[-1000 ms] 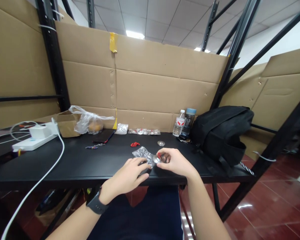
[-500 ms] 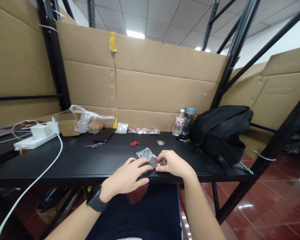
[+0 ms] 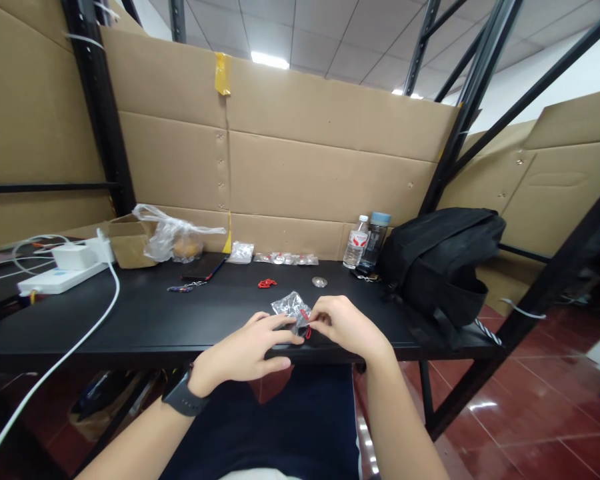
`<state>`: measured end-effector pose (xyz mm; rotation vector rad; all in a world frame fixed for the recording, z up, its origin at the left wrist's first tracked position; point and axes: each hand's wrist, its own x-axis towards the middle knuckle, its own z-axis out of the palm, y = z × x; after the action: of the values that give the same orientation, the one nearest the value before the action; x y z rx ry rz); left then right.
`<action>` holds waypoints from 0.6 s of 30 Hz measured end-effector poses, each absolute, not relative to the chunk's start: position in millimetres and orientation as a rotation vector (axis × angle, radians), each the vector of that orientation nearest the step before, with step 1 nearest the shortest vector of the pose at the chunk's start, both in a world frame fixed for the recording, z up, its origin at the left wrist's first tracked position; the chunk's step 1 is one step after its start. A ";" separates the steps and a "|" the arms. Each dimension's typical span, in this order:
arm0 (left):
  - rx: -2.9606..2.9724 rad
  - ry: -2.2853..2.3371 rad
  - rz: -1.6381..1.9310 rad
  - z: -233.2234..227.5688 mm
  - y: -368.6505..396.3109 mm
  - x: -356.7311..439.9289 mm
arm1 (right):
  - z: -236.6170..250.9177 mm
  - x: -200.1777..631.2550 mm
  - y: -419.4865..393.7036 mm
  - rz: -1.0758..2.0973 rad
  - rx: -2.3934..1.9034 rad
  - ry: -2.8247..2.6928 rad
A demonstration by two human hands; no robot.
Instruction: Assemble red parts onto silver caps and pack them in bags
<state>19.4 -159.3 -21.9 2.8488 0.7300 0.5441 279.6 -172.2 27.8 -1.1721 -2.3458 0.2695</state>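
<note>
— Two hands, both at the near edge of the table (image 3: pixel 130 320). What has each got?

— The left hand (image 3: pixel 253 350) lies flat, fingers spread narrow, their tips pressing the near corner of a small clear bag (image 3: pixel 290 307). It looks like a hold-down, so the crinkly plastic can't slide on the black top.

— And the right hand (image 3: pixel 343 323)?

— Fingers curled in, thumb and forefinger pinched on a small red piece (image 3: pixel 305 315) right at the bag's edge. Whether that piece is inside the plastic or just against it, I can't tell; it is too small.

— So the bag sits between the hands?

— Yes, flat on the table, touching both, straight in front of the person.

— Anything else like it about?

— A loose red bit (image 3: pixel 267 283) lies further back, well apart from the hands, and a round silvery disc (image 3: pixel 319 282) to its right. Along the cardboard wall (image 3: pixel 330 180) there is a row of small packets (image 3: pixel 285 259), out of reach of the working spot, likely parked there as stock.

— The rest?

— Two bottles (image 3: pixel 367 241) stand upright against the wall beside a black backpack (image 3: pixel 440 267). At far left, a white power strip (image 3: pixel 55 280) with a cable (image 3: pixel 105 313) running off the front edge, and a plastic bag (image 3: pixel 173 240) with something orange inside. A dark watch (image 3: pixel 183 400) is on the left wrist.
</note>
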 end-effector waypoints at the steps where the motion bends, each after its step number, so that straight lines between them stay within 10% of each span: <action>1: 2.844 0.717 0.551 -21.2 -159.4 19.2 | 29.6 278.5 -173.7 0.257 -1.157 -2.341; 18: 2.778 0.658 0.539 -13.1 -160.0 16.9 | 25.4 276.6 -171.9 0.232 -1.276 -2.452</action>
<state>16.9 -160.0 -13.1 2.7779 0.6581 0.5393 276.6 -171.9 25.4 -1.2757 -2.4523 0.2315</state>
